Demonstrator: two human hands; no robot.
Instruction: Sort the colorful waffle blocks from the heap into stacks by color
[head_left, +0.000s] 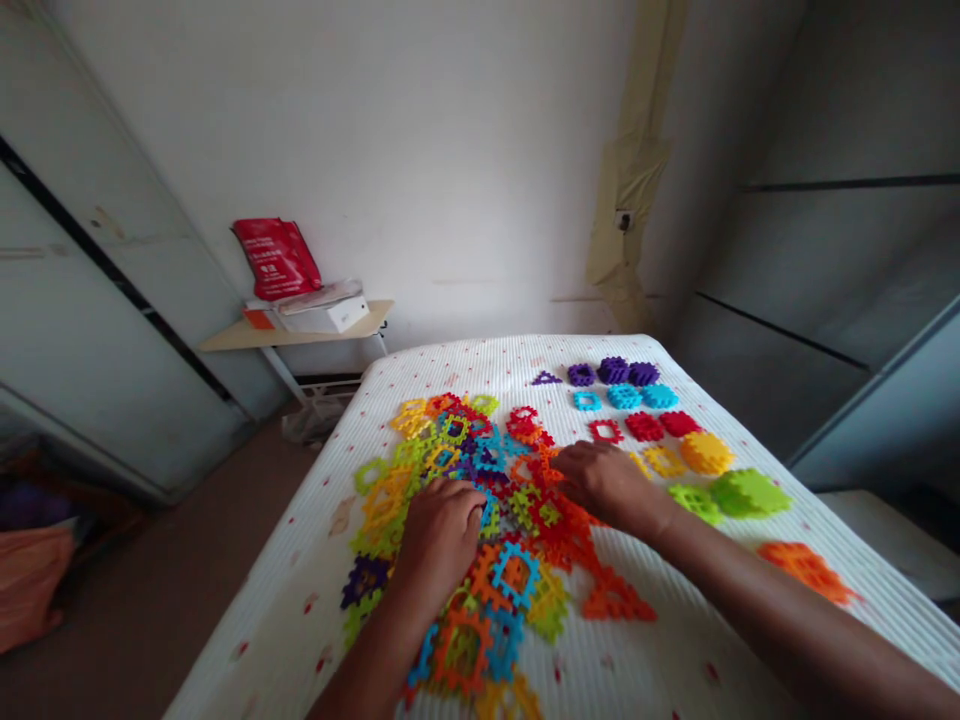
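Note:
A heap of interlocking plastic toy pieces [517,570] in many colours covers the middle of a white bed cover [645,640] with small red marks. My left hand [442,545] rests on the heap with its fingers curled down. My right hand [607,485] lies on red and orange pieces at the heap's right side. Whether either hand grips a piece is hidden. Further right, stacks are grouped by colour: purple [613,371], blue [624,396], red [645,426], yellow [705,452], green [748,492] and orange [806,572].
Beyond the bed, a small wall shelf [296,335] carries a white box [322,315] and a red bag [276,258]. Tall grey panels [825,260] stand to the right, and more [97,250] stand to the left. An orange bag [26,590] lies on the lower left.

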